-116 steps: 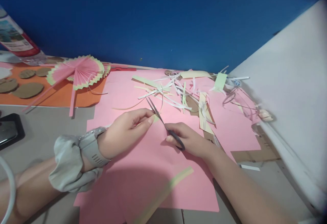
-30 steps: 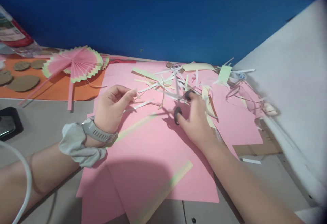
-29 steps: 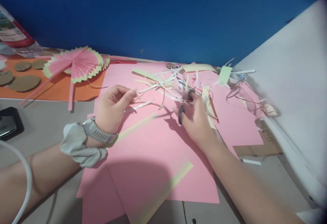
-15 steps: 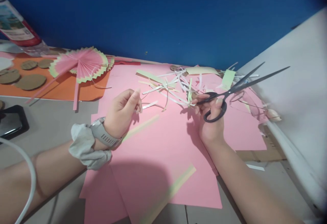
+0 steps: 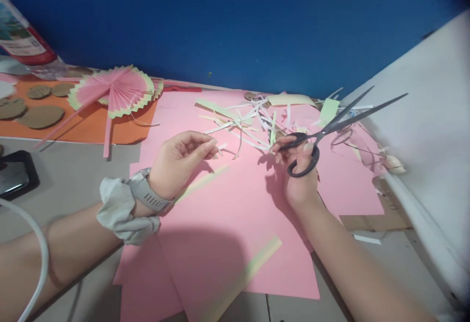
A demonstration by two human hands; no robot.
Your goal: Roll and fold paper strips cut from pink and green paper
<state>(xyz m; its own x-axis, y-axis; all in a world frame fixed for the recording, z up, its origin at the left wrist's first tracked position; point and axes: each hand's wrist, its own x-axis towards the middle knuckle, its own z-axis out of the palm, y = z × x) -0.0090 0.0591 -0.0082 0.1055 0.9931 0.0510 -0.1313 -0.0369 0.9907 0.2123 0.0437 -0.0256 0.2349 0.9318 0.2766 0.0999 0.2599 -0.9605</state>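
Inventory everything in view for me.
Scissors: one, black, centre-right
Paper strips: many, white, green, yellow, mostly centre
Paper sheets: several, pink, centre
Pleated fan: at least one, pink-green, left
Large sheet: one, orange, left
Cardboard discs: several, brown, left
Bottle: one, red-labelled, left
Device: one, black, left edge
Cable: one, white, lower left
Watch: one, grey, left wrist
Scrunchie: one, greyish, left wrist
Wall: one, blue, behind
Panel: one, white, right
Left hand: one, centre-left
Right hand: one, holding scissors

We look forward and down from the head, close over the left hand (image 5: 183,160) and right hand (image 5: 299,185), toward a far blue wall (image 5: 205,23), perhaps dim at right.
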